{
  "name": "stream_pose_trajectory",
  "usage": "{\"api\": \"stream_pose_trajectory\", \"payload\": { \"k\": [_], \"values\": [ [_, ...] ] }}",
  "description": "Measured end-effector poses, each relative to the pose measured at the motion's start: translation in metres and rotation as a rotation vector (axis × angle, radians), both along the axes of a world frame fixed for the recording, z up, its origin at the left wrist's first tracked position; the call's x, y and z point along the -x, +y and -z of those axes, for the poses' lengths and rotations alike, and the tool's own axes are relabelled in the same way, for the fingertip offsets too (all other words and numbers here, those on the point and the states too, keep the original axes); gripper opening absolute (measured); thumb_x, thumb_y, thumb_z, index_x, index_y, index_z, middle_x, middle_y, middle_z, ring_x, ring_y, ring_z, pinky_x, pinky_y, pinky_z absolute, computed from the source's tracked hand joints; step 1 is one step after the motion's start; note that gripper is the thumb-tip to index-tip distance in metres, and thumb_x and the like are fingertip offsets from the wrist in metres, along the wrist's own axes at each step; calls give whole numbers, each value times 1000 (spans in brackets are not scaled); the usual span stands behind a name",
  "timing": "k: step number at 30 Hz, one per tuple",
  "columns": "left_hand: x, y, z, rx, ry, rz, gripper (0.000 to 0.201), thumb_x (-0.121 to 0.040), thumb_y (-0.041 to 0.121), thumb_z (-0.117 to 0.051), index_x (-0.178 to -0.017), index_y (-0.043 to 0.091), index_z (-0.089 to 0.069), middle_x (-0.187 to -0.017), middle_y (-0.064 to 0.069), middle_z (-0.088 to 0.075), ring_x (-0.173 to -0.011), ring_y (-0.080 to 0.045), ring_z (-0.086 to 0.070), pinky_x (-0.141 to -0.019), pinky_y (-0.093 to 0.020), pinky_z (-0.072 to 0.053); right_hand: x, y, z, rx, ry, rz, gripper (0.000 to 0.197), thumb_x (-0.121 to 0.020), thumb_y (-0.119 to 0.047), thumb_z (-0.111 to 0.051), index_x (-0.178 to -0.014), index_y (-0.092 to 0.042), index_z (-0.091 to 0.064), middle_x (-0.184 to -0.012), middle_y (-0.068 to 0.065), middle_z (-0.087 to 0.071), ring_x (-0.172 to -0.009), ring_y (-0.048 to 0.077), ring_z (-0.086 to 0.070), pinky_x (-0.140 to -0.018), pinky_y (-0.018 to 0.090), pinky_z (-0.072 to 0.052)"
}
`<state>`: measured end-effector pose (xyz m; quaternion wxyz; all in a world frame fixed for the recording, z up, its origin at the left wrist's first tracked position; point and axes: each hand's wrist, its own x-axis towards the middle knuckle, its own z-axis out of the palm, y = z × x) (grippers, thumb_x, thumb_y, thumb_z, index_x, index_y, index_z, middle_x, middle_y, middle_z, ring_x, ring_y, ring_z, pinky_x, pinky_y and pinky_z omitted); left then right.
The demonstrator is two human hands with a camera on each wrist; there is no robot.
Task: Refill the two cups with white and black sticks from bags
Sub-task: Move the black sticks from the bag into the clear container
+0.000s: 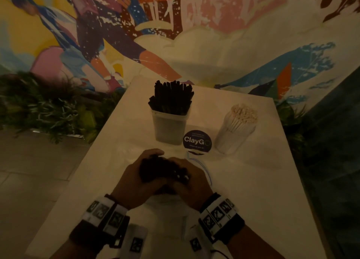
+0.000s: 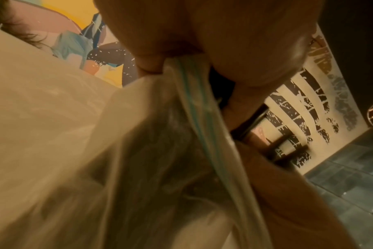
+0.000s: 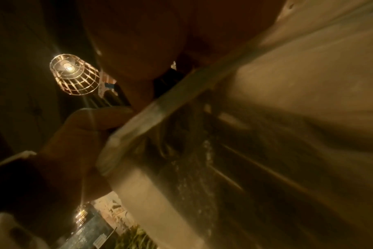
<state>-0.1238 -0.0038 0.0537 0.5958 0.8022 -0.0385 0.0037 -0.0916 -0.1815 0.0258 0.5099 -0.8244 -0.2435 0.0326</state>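
Two-hand grip (image 1: 163, 178) — black sticks (image 1: 161, 169) upright

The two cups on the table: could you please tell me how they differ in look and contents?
The left cup is squarish and frosted; the right cup is round and clear. The left one holds black sticks, the right one white sticks. The black sticks rise far above their rim; the white ones barely. Both stand upright on the white table, well filled.
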Motion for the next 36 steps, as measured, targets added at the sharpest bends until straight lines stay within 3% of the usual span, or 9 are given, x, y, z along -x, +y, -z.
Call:
{"api": "stream_pose_trajectory", "payload": {
  "k": [3, 6, 11, 16, 22, 26, 28, 31, 36],
  "values": [
    [-4, -16, 0, 23, -13, 10, 67, -58, 45, -79, -118, 38, -50, -108, 11, -66, -103, -11, -64, -89, -41, -55, -8, -8, -1, 83, -13, 17, 53, -82, -34, -60, -131, -16, -50, -124, 5, -61, -113, 15, -55, -97, 17, -36],
    [-7, -27, 2, 17, -31, -98, 67, -47, 57, -81, -107, 40, -54, -102, 13, -66, -98, -13, -65, -84, -45, -55, -10, -9, -1, 171, 20, 9, 52, -80, -39, -68, -123, -16, -52, -113, 4, -64, -101, 22, -60, -89, 28, -46],
    [-7, -33, 4, -27, -122, -171, 35, -58, 48, -69, -89, 55, -54, -98, 9, -62, -82, -17, -64, -76, -51, -54, -9, -15, 11, 98, 62, 154, 46, -71, -55, -68, -95, -21, -49, -86, -6, -55, -75, 10, -54, -66, 37, -49],
    [-5, -29, 9, -1, -162, -163, 31, -63, 42, -69, -90, 45, -55, -92, 6, -62, -80, -20, -64, -72, -52, -54, -6, -15, 8, 100, -8, 215, 59, -52, -60, -75, -81, -19, -43, -79, -15, -36, -70, -8, -39, -59, 11, -34],
    [-13, -13, 8, 3, -238, -105, 33, -67, 45, -70, -97, 48, -58, -99, 12, -64, -88, -17, -66, -79, -48, -54, -2, -5, -6, 81, 133, 240, 54, -46, -68, -61, -67, -24, -40, -66, 4, -54, -60, 15, -47, -56, 29, -39],
    [-15, 2, 12, -31, -231, -38, 33, -66, 46, -66, -95, 56, -56, -98, 22, -63, -83, -6, -65, -75, -37, -55, 4, 1, -8, -84, 75, 325, 44, -61, -48, -74, -66, -15, -47, -56, -10, -43, -53, 5, -42, -51, 19, -35],
    [-15, 7, 14, -58, -246, -17, 31, -67, 44, -63, -95, 57, -55, -97, 22, -63, -80, -4, -66, -72, -33, -57, 8, 5, -12, -145, 41, 344, 42, -69, -40, -72, -70, -6, -48, -56, -2, -46, -54, 9, -45, -53, 24, -40],
    [-14, 11, 16, -98, -307, 14, 40, -68, 43, -61, -99, 65, -50, -99, 37, -59, -85, 10, -61, -73, -12, -52, 10, 7, -14, -256, 47, 379, 30, -75, -27, -68, -73, -4, -50, -64, 12, -53, -61, 25, -52, -61, 37, -47],
    [-10, 16, 20, -38, -295, 27, 38, -69, 43, -63, -100, 61, -52, -99, 32, -61, -87, 5, -62, -73, -17, -53, 12, 4, 14, -66, 142, 381, 23, -73, -22, -65, -72, -3, -53, -68, 7, -56, -65, 15, -54, -63, 35, -48]
  ]
}}
